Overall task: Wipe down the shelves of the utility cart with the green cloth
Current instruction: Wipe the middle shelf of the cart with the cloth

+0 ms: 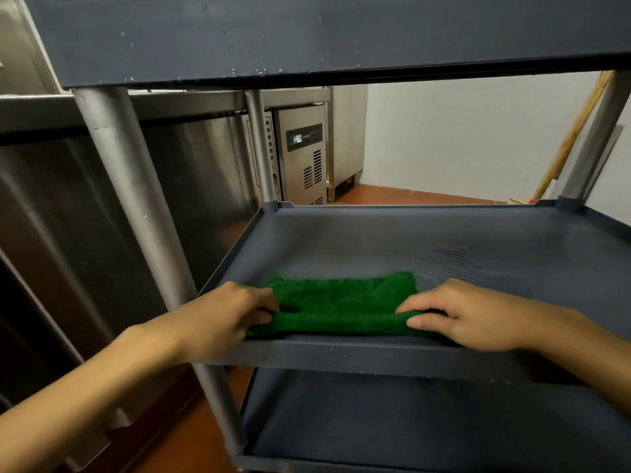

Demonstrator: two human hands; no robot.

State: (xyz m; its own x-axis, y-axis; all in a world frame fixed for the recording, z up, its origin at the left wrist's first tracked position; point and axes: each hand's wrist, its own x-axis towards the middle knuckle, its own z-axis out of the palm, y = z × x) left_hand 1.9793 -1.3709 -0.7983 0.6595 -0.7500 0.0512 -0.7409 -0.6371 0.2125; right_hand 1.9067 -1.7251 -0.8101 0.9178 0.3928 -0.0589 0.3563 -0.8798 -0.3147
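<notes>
Green cloth [341, 302] flat on middle shelf [375, 240], ends tight in left hand [222, 319] and right hand [467, 315] grip

We see a plain white wall [461, 138] at the back, meeting a floor [392, 195] of reddish-brown tiles, and a wooden broom handle [575, 131] leans against that wall on the right. To our left runs a long stainless steel counter [61, 206] with dull reflections on its front. Past its far end stands a steel refrigerator unit [302, 186] with a small dark display panel [304, 137] above vent slots [312, 170].
</notes>
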